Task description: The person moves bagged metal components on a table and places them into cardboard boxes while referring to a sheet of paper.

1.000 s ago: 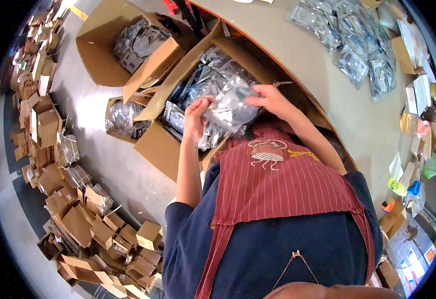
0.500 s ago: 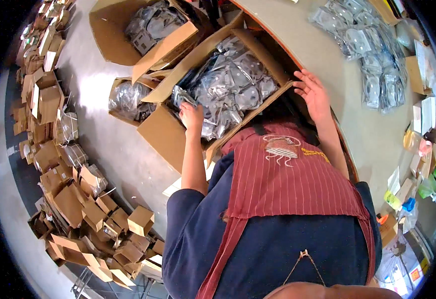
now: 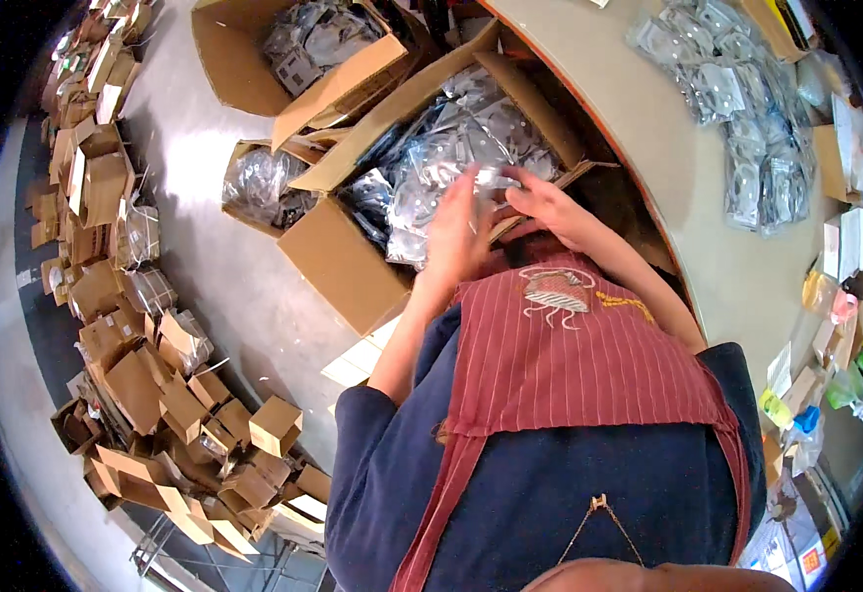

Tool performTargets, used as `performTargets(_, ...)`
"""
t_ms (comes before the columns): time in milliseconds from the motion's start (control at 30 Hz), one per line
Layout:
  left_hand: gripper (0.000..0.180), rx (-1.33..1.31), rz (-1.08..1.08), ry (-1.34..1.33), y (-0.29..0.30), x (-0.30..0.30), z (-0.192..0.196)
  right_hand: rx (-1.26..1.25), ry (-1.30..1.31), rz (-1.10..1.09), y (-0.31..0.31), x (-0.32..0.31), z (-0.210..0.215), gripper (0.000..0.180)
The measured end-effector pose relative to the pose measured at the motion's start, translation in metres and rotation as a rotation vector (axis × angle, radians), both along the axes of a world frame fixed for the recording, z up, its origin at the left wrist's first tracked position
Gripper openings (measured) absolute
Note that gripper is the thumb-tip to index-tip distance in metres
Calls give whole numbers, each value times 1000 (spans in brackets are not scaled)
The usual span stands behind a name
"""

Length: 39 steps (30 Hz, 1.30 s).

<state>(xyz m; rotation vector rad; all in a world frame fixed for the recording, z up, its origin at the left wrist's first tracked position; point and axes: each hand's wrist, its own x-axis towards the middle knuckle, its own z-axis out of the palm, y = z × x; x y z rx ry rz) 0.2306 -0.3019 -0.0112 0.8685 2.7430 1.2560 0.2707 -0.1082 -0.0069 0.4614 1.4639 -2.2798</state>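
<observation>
My left hand [image 3: 458, 229] and my right hand [image 3: 547, 209] meet over the near side of an open cardboard box [image 3: 362, 148]. Between their fingertips is a shiny clear plastic packet [image 3: 489, 182], smeared by motion; its contents cannot be made out. Both hands have their fingers closed at the packet, the left on its left side and the right on its right. Filling the box below are many clear bags [image 3: 430, 163] with flat grey and silver parts inside. One box flap [image 3: 343, 264] hangs outward beside my left forearm.
A second open box [image 3: 239, 59] of bagged parts stands beyond, and a smaller box [image 3: 259, 187] of clear bags sits to the left. More bagged parts [image 3: 747, 128] lie on the table [image 3: 639, 148] at right. Piled cartons [image 3: 141, 395] line the far left.
My left hand has moved right from the box's left side. My right hand has come left off the box's right corner, and both now meet at a packet. The view has shifted slightly.
</observation>
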Motion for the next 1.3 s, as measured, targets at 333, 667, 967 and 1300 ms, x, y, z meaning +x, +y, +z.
performTargets(333, 28, 312, 269, -454, -25, -15, -50, -125, 73, -207, 43, 2, -11, 37)
performTargets(667, 92, -554, 666, -595, -106, -40, -193, -547, 543, -829, 140, 13, 5, 59)
performTargets(967, 25, -286, 423, -461, -97, -44, -169, -139, 105, -426, 92, 17, -9, 38)
performTargets(1300, 13, 763, 468, -1015, -68, 10, -37, 16, -103, 48, 30, 11, -8, 44)
